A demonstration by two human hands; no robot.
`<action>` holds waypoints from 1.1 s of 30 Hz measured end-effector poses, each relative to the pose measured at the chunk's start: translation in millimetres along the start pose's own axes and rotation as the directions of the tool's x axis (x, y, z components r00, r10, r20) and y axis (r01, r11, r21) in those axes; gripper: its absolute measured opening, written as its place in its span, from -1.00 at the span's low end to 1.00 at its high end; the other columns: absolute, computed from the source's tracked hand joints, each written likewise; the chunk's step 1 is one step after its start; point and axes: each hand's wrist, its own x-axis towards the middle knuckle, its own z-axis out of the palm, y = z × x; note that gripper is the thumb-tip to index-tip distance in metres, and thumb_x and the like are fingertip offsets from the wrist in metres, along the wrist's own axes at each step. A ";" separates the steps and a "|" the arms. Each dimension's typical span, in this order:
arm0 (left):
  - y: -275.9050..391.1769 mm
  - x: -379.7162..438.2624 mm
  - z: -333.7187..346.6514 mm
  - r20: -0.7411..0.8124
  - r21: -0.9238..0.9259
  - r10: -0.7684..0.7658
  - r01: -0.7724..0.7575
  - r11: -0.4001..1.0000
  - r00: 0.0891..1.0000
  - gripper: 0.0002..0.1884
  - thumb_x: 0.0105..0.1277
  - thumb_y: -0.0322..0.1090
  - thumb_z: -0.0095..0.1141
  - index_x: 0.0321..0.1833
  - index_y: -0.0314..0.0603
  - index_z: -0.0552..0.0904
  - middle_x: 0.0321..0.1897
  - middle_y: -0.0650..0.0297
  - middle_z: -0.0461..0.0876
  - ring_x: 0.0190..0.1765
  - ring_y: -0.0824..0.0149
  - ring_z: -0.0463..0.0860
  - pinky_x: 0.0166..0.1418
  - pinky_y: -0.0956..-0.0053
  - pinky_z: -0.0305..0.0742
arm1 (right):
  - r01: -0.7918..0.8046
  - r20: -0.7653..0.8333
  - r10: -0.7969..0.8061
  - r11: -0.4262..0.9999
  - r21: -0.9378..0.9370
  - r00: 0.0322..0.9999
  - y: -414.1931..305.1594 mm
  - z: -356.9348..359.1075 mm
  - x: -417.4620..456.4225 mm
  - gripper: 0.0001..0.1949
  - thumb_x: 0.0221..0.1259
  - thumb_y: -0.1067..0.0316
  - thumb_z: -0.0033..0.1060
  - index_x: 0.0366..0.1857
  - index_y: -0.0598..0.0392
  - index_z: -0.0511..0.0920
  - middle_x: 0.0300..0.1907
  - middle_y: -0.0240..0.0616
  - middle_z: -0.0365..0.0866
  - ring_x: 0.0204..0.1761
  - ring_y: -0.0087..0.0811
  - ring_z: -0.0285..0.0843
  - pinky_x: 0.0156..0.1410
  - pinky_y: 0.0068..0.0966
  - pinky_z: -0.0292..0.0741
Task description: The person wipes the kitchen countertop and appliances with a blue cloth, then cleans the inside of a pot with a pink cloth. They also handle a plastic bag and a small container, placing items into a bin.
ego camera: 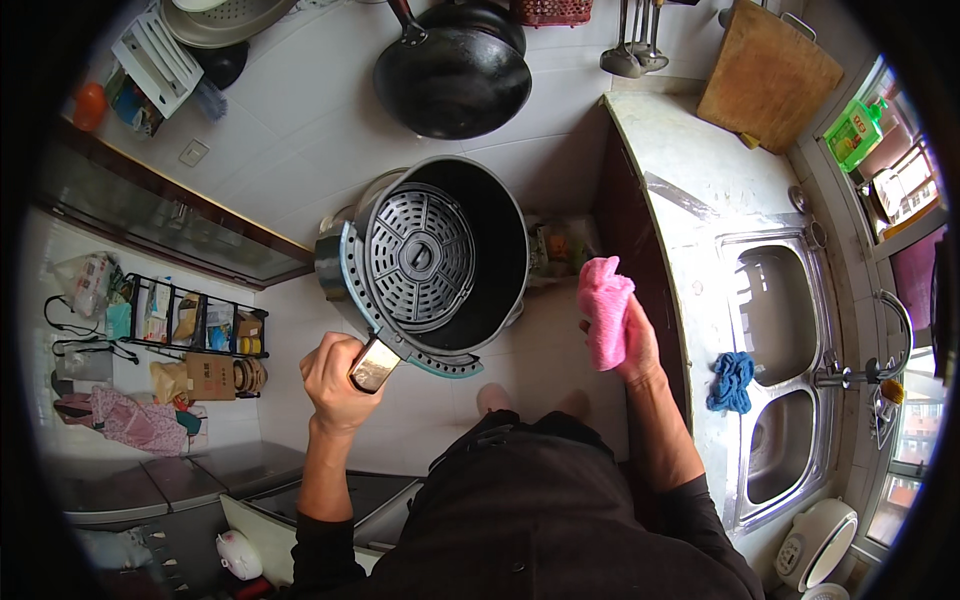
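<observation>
My left hand [339, 386] grips the handle [375, 365] of a black air fryer basket [491, 247]. The basket is held up in front of me, tilted so its inside faces me. At its bottom lies a round slotted crisper plate [422, 257]. A pink cloth [604, 311] is bunched in my right hand [640, 341], to the right of the basket and apart from it. Some fingers of that hand are hidden behind the cloth.
On my right runs a worktop [675, 202] with a steel double sink [776, 315]; a blue cloth [731, 382] lies at its edge. A wooden cutting board [769, 75] leans at the back. Black woks [454, 82] hang on the far wall. A black rack [199, 315] stands left.
</observation>
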 end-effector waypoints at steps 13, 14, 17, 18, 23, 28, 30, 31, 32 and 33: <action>21.1 3.2 8.4 -0.032 -0.026 -0.017 0.016 1.000 0.999 -0.66 -0.13 -0.49 0.45 -0.38 -0.21 0.49 -0.48 0.18 0.51 -0.46 0.09 0.55 -0.37 0.34 0.42 | -0.234 0.005 0.234 0.971 0.046 0.972 79.3 100.2 14.7 -0.65 0.63 0.24 -0.19 0.30 0.16 0.44 0.22 -0.17 0.59 0.23 -0.34 0.55 0.39 -0.30 0.49; 20.7 1.5 8.4 -0.039 -0.023 -0.020 0.019 1.000 0.999 -0.67 -0.12 -0.50 0.44 -0.38 -0.22 0.49 -0.48 0.18 0.51 -0.46 0.10 0.55 -0.37 0.34 0.42 | -0.269 0.025 0.269 0.963 -0.004 0.963 80.0 102.0 7.6 -0.65 0.63 0.26 -0.20 0.32 0.16 0.42 0.23 -0.17 0.59 0.23 -0.34 0.56 0.40 -0.31 0.49; 13.9 1.1 8.6 -0.068 -0.028 -0.114 0.113 0.993 0.991 -0.65 -0.12 -0.48 0.47 -0.35 -0.21 0.49 -0.48 0.19 0.53 -0.46 0.10 0.57 -0.36 0.34 0.44 | -0.257 0.077 0.268 0.958 -0.126 0.960 69.0 108.1 -16.2 -0.61 0.60 0.23 -0.15 0.35 0.18 0.39 0.24 -0.16 0.58 0.21 -0.34 0.59 0.40 -0.32 0.50; 10.9 1.5 7.1 -0.074 -0.033 -0.161 0.159 0.987 0.984 -0.63 -0.12 -0.47 0.49 -0.33 -0.20 0.50 -0.48 0.20 0.54 -0.46 0.10 0.58 -0.37 0.34 0.44 | -0.216 0.072 0.231 0.962 -0.168 0.970 59.0 107.2 -20.7 -0.61 0.60 0.22 -0.14 0.33 0.19 0.41 0.23 -0.17 0.59 0.20 -0.33 0.59 0.40 -0.32 0.50; -3.0 6.5 26.0 -0.098 -0.170 -0.427 0.407 0.897 0.899 -0.77 -0.02 -0.52 0.29 -0.31 -0.29 0.52 -0.50 0.16 0.54 -0.44 0.24 0.57 -0.26 0.33 0.49 | 0.049 0.000 -0.051 0.973 -0.224 0.999 -12.3 68.3 -33.6 -0.52 0.56 0.02 -0.08 0.34 0.13 0.41 0.17 -0.19 0.61 0.14 -0.31 0.63 0.15 -0.16 0.65; -21.8 -14.6 39.2 0.106 -0.529 -0.860 0.760 0.377 0.500 -0.66 0.25 -0.46 0.13 0.10 -0.30 0.61 -0.38 0.34 0.57 -0.54 0.58 0.37 -0.52 0.62 0.27 | 0.374 -0.127 -0.666 0.554 -0.744 0.735 -106.9 29.9 -92.8 -0.69 0.53 0.30 0.01 0.19 0.18 0.58 0.12 -0.17 0.62 0.07 -0.39 0.62 0.21 -0.37 0.53; -66.1 -49.5 49.0 0.101 -0.558 -0.873 0.754 0.346 0.477 -0.67 0.30 -0.39 0.13 0.12 -0.32 0.60 -0.40 0.26 0.61 -0.56 0.56 0.34 -0.52 0.58 0.27 | 0.346 0.205 -0.837 -0.020 -0.938 0.508 -155.4 32.6 -121.5 -0.72 0.53 0.32 0.07 0.18 0.14 0.61 0.08 -0.16 0.59 0.04 -0.34 0.62 0.17 -0.36 0.56; -39.0 -37.1 45.1 0.109 -0.574 -0.820 0.709 0.409 0.561 -0.70 0.32 -0.39 0.14 0.08 -0.34 0.61 -0.43 0.26 0.60 -0.57 0.55 0.34 -0.52 0.58 0.29 | 0.258 0.401 -0.839 -0.322 -0.911 0.369 -174.2 43.3 -137.8 -0.73 0.54 0.33 0.08 0.18 0.12 0.61 0.06 -0.15 0.57 0.03 -0.31 0.63 0.13 -0.34 0.60; -39.9 -34.5 42.7 0.109 -0.478 -0.811 0.745 0.464 0.575 -0.75 0.34 -0.39 0.15 0.02 -0.34 0.61 -0.49 0.30 0.56 -0.57 0.56 0.35 -0.52 0.59 0.30 | 0.168 0.486 -0.844 -0.457 -0.873 0.228 -192.4 54.0 -155.9 -0.73 0.53 0.34 0.09 0.16 0.14 0.62 0.05 -0.13 0.54 0.03 -0.27 0.64 0.09 -0.32 0.63; -32.5 -27.6 44.4 0.112 -0.463 -0.784 0.730 0.503 0.611 -0.77 0.34 -0.40 0.15 0.00 -0.34 0.61 -0.50 0.31 0.54 -0.57 0.56 0.34 -0.52 0.59 0.29 | 0.062 0.572 -0.814 -0.569 -0.820 0.099 -210.8 59.5 -176.9 -0.74 0.52 0.34 0.09 0.14 0.15 0.62 0.03 -0.11 0.52 0.03 -0.23 0.64 0.04 -0.31 0.67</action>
